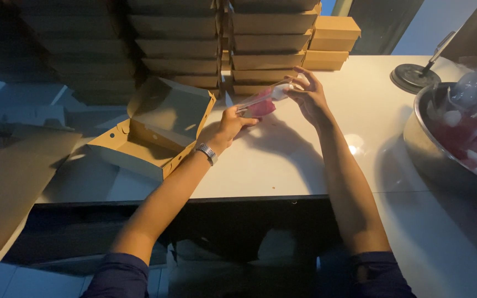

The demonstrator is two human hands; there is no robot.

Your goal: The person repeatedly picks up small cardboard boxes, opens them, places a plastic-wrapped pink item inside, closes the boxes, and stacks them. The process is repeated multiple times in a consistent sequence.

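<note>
Both my hands hold a small clear plastic bag (264, 100) with a dark red filling above the white table (282, 160). My left hand (228, 126), with a metal watch on its wrist, grips the bag's lower left end. My right hand (308, 95) pinches the bag's upper right end with its fingers. An open brown cardboard box (158, 124) with its lid raised lies just left of my left hand.
Tall stacks of closed brown boxes (194, 44) stand along the back of the table. A large metal bowl (434, 152) with several filled plastic bags sits at the right. A round black base with a rod (412, 76) stands behind the bowl. A flat cardboard sheet (12, 182) lies at the left.
</note>
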